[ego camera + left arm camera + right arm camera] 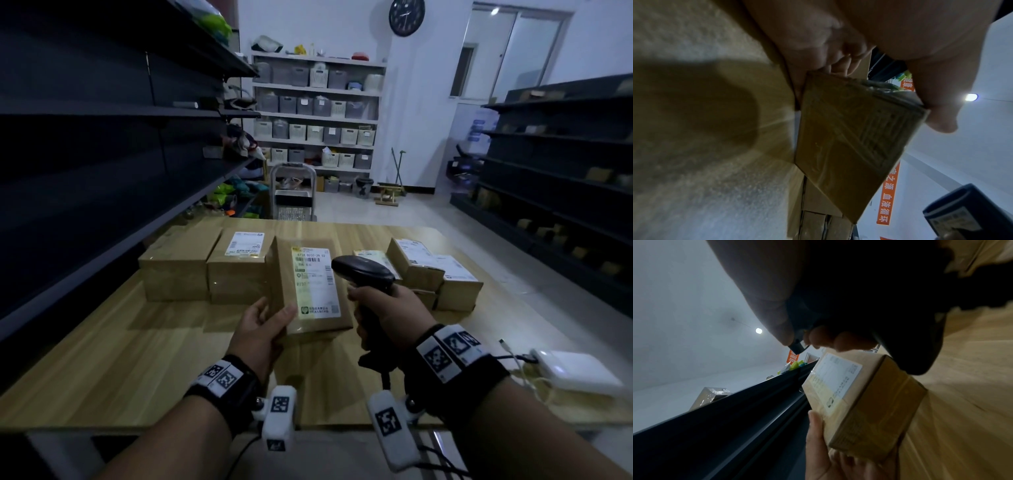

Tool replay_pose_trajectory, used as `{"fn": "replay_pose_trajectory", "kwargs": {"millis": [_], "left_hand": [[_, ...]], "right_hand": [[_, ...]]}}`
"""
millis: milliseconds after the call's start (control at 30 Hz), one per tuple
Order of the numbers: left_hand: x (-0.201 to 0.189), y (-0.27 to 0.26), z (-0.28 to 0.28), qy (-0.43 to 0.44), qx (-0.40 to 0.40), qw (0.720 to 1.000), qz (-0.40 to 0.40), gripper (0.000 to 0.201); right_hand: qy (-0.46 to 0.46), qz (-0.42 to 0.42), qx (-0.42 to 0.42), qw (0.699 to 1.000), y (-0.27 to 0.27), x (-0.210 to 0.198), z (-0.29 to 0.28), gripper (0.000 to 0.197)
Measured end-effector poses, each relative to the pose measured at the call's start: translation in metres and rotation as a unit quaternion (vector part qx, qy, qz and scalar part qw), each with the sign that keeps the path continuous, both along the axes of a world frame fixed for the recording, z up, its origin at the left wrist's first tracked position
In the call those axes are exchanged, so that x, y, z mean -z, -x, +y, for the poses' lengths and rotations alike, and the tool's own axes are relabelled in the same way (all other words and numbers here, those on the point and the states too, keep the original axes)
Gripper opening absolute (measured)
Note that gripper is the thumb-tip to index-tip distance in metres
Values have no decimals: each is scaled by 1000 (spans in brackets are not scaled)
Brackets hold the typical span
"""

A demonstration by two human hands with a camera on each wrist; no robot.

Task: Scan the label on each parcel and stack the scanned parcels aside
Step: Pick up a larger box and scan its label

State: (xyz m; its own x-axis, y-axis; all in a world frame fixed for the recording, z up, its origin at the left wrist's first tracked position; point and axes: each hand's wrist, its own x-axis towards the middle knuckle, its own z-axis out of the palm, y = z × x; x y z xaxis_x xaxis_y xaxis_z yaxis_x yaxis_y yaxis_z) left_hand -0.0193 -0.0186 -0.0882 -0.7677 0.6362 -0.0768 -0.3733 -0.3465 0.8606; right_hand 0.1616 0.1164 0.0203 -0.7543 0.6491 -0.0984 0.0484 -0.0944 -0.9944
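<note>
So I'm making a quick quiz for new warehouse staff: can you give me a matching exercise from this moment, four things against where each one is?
Things:
1. barcode scanner
2. labelled parcel
3. white device
4. wall clock

Places:
A. held in the left hand
B. high on the back wall
C. gripped in the right hand
D. lying on the table at its right edge

Pairs: 1-C, 2-A, 3-D, 4-B
</note>
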Motion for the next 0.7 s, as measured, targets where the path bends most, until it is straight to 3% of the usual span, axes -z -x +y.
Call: {"fn": "replay_pose_trajectory", "kwargs": {"millis": [100, 267, 367, 500, 600, 700], "left_hand": [[-3, -2, -2, 1, -5, 1000, -14, 141], [1, -2, -3, -8, 5, 1000, -1, 124], [0, -3, -4, -6, 20, 1000, 19, 91], [2, -2, -3, 13, 21, 1000, 20, 107], [-1, -3, -4, 13, 8, 1000, 24, 73], [-7, -5, -7, 30, 5, 999, 28, 105]], "right_hand": [[27, -5, -1, 1000, 1, 0, -6, 17], [53, -5, 6, 999, 3, 0, -14, 17], [53, -13, 5, 998, 4, -4, -17, 18], [36, -30, 5, 999, 6, -9, -18, 20], [28, -38, 5, 999, 6, -12, -19, 19], [13, -56, 7, 998, 4, -14, -19, 16]]}}
